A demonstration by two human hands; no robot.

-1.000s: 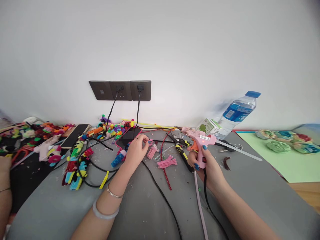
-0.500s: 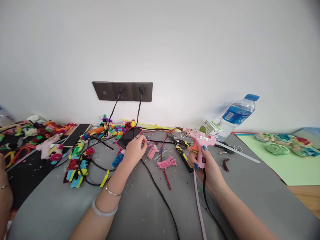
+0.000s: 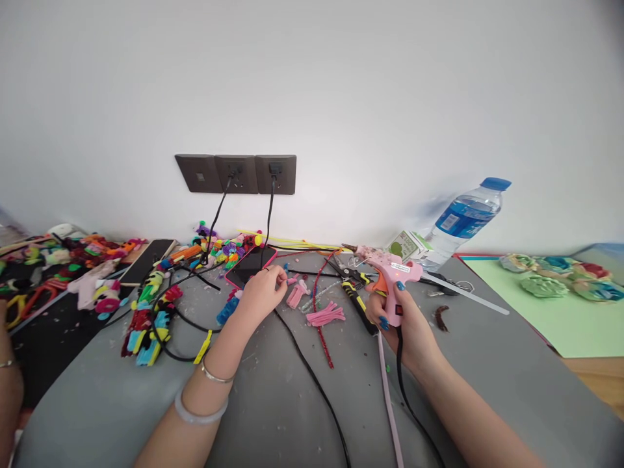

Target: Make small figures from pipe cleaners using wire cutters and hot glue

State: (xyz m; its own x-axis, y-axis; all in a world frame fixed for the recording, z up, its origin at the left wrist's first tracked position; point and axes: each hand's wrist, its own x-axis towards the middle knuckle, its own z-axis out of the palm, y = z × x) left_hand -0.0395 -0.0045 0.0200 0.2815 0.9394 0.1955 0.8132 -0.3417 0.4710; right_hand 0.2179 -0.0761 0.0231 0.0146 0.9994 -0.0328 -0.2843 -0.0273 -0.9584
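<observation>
My right hand is wrapped round the handle of a pink hot glue gun, whose nozzle points left. A long clear glue stick sticks out of its back. My left hand is closed in a pinch over the table; what its fingers hold is too small to make out, though a bit of pink shows beside them. Close by lie a small pink pipe-cleaner piece and a bundle of pink pipe cleaners. Pliers with black and yellow handles lie left of the glue gun.
A phone lies behind my left hand. Black cables cross the grey table. Colourful pipe-cleaner figures lie to the left, a tilted water bottle at the back right. Another person's arm shows at the left edge.
Both my hands stay nearly in place, the left shifting only slightly. The glue gun remains in my right hand. The view sways a little, and the other person's arm moves slightly.
</observation>
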